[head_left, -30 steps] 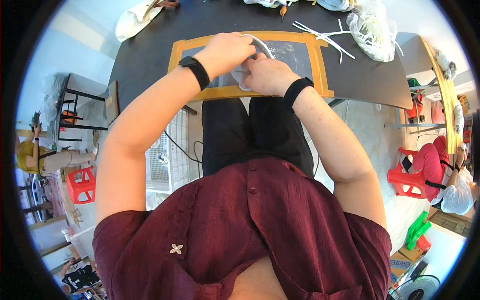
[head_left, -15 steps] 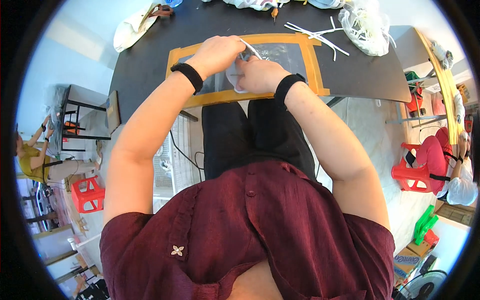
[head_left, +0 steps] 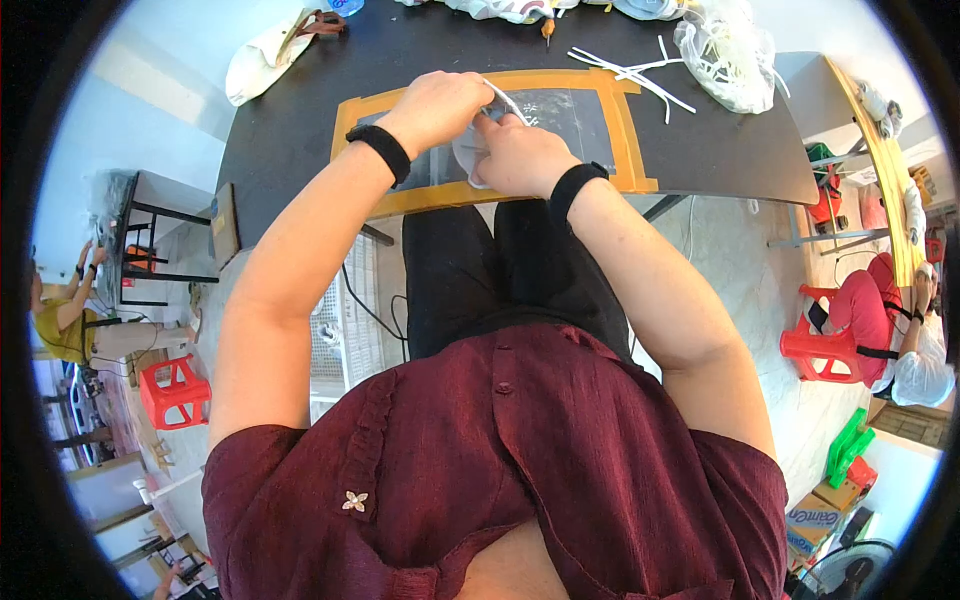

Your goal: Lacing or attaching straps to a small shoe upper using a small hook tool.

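Over the dark panel (head_left: 565, 130) edged with tan tape, both my hands are on a pale grey, curved piece with a white rim (head_left: 466, 158); its exact kind I cannot make out. My left hand (head_left: 440, 103) is closed, its fingers pinching the upper end of the piece. Lower and to the right, my right hand (head_left: 524, 158) is closed at the piece, with its fingers bent into the curve. The fingertips are partly hidden. A black band sits on each wrist.
White strips (head_left: 640, 72) and a clear bag of white strips (head_left: 735, 55) lie at the table's back right. An orange-handled pointed tool (head_left: 548, 30) rests farther back. A cream cloth item (head_left: 268, 58) lies back left. Red stools and other people are off to both sides.
My hands stay at almost the same place on the grey piece. My right hand's fingers have shifted slightly along it, and the white rim shows a little more between the hands.
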`<state>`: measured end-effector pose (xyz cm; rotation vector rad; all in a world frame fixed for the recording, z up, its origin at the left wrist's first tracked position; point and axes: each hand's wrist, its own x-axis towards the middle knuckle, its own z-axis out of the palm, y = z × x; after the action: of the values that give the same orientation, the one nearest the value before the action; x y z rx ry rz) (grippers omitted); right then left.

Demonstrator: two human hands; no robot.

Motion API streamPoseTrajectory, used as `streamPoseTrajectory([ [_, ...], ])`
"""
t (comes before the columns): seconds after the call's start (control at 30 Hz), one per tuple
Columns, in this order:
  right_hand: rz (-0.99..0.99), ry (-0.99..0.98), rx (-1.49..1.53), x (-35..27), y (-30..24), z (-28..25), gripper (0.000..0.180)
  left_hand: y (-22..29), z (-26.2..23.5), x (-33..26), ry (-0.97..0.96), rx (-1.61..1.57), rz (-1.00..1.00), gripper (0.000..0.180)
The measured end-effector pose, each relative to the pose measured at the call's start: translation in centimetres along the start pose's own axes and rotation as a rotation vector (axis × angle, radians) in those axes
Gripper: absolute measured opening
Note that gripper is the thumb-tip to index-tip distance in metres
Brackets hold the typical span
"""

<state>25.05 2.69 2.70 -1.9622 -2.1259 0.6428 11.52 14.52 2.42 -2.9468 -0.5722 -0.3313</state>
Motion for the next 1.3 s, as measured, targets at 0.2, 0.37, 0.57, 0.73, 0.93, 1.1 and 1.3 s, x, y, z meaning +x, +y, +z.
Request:
streamPoseTrajectory([
  [0.2, 0.004, -0.132, 0.052, 1.3, 0.5, -0.9, 0.063, 0.1, 0.3, -0.2, 0.051, 0.022, 0.019, 0.004],
  [0.37, -0.025, -0.108, -0.027, 1.2, 0.5, -0.5, 0.060, -0.3, -0.2, 0.0, 0.016, -0.077, -0.001, 0.005],
  [0.57, -0.088, 0.020, -0.093, -0.4, 0.0, 0.6, 0.052, -0.5, -0.7, 0.4, -0.096, -0.109, -0.052, 0.008],
  [0.73, -0.092, 0.029, -0.007, -0.7, 0.7, 1.1, 0.045, -0.3, -0.8, 0.7, -0.115, -0.125, -0.065, 0.009],
  [0.93, -0.151, 0.208, 0.068, -1.4, 1.8, 2.3, 0.045, -0.5, -0.9, 0.7, -0.118, -0.137, -0.057, 0.009],
  [1.1, -0.267, 0.256, 0.002, -1.8, 1.9, 2.8, 0.039, -0.7, -0.9, 0.7, -0.113, -0.144, -0.035, 0.009],
  [1.3, -0.258, 0.265, -0.021, -2.0, 1.8, 2.8, 0.038, -0.3, -1.4, 0.1, -0.088, -0.209, -0.074, 0.003],
])
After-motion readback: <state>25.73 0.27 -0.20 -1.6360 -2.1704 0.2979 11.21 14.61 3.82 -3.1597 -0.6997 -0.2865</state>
